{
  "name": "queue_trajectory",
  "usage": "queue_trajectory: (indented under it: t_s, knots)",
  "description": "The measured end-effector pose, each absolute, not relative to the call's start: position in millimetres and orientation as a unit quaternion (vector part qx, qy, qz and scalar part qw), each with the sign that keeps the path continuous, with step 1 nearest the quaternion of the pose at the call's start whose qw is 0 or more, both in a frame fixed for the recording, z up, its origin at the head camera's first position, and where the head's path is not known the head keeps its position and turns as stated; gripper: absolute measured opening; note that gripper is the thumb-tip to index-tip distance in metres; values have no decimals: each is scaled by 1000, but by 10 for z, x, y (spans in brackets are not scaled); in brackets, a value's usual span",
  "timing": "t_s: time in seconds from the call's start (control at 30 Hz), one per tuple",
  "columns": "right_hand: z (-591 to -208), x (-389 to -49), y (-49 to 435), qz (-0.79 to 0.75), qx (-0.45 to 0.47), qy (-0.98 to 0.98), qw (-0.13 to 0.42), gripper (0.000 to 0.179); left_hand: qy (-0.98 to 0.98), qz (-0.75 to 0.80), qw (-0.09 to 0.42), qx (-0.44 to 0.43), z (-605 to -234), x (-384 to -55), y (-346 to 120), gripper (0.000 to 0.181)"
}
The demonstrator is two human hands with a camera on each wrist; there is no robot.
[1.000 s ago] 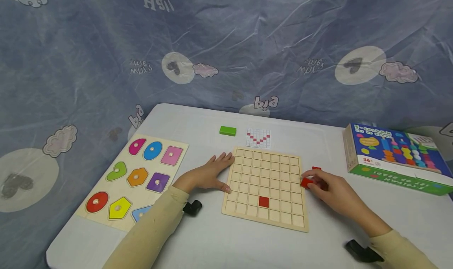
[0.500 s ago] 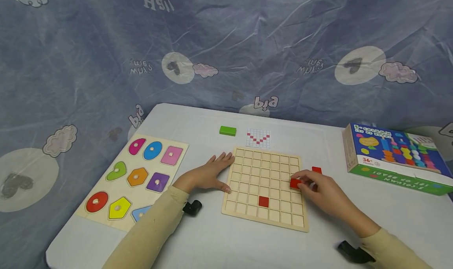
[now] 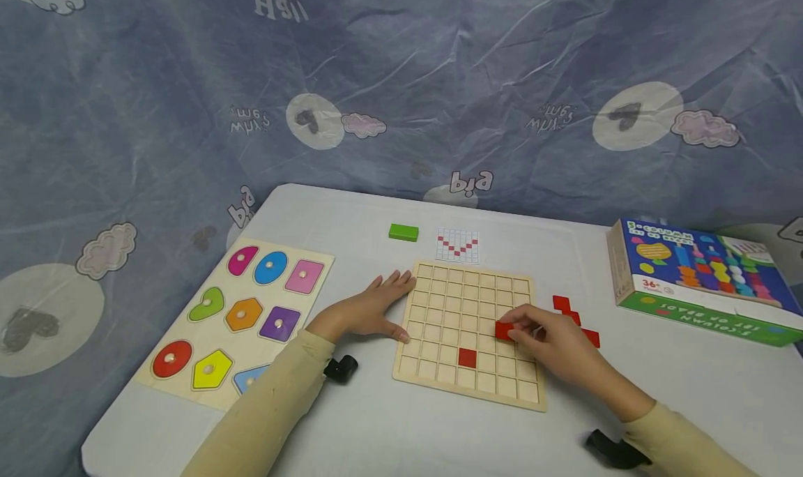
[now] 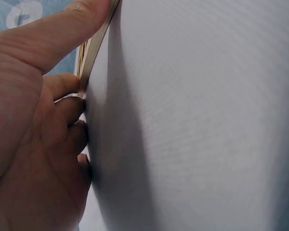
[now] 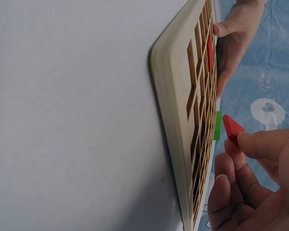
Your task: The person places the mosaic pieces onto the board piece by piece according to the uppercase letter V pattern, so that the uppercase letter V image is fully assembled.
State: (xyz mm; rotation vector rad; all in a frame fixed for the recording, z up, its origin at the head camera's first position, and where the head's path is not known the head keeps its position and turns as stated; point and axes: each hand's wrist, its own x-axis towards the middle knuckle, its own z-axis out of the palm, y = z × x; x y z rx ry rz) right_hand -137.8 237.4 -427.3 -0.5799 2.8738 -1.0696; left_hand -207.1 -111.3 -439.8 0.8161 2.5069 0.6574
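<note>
A wooden grid board (image 3: 439, 385) lies on the table, with one red square tile (image 3: 467, 358) set in a cell of its lower rows. My left hand (image 3: 370, 309) rests with spread, straight fingers against the board's left edge. Over the right half of the grid my right hand (image 3: 555, 341) pinches a second red tile (image 3: 504, 330) between thumb and fingers. In the right wrist view this red tile (image 5: 232, 129) is tilted and held above the board. Several loose red tiles (image 3: 561, 303) lie right of the board, partly hidden by the right hand.
Behind the board lie a small pattern card (image 3: 458, 245) with a red V and a green block (image 3: 403, 232). A shape puzzle board (image 3: 263, 289) is on the left, partly under the left sleeve. A toy box (image 3: 702, 282) stands at the right back.
My right hand has carried its red tile leftward from beside the board to over the grid. More loose red tiles now show behind it. The left hand has stayed still.
</note>
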Motion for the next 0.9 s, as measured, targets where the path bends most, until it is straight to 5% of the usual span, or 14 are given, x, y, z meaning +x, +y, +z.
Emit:
queue_trajectory:
  t_s: [0.9]
  knots:
    - [-4368,-1391,1868,-362,-215,907,32,18,903,235,212,291,-4417,-2087,-1117,113]
